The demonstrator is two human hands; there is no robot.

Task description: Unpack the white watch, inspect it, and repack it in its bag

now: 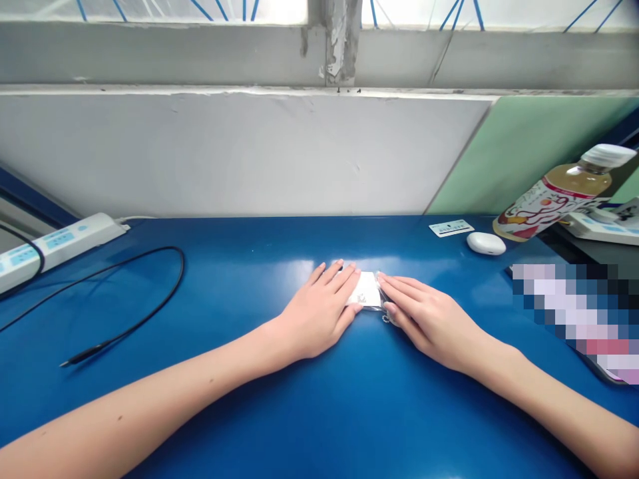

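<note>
A small white card in a clear plastic packet [368,290] lies on the blue table, with a faint grey print near its lower edge. My left hand [319,313] rests flat over the packet's left part, its fingers stretched out and slightly spread. At the right edge, my right hand [432,316] has its fingers together and curved, fingertips and thumb on the plastic. A bit of small ball chain [386,319] peeks out beside the right thumb. What lies under either palm is hidden.
On the left are a white power strip [60,243] and a looped black cable [177,279]. To the right stand a drink bottle [554,199], a white earbud case [486,243], a small printed card [451,228] and a blurred-out flat device [579,319]. A wall closes the table's back.
</note>
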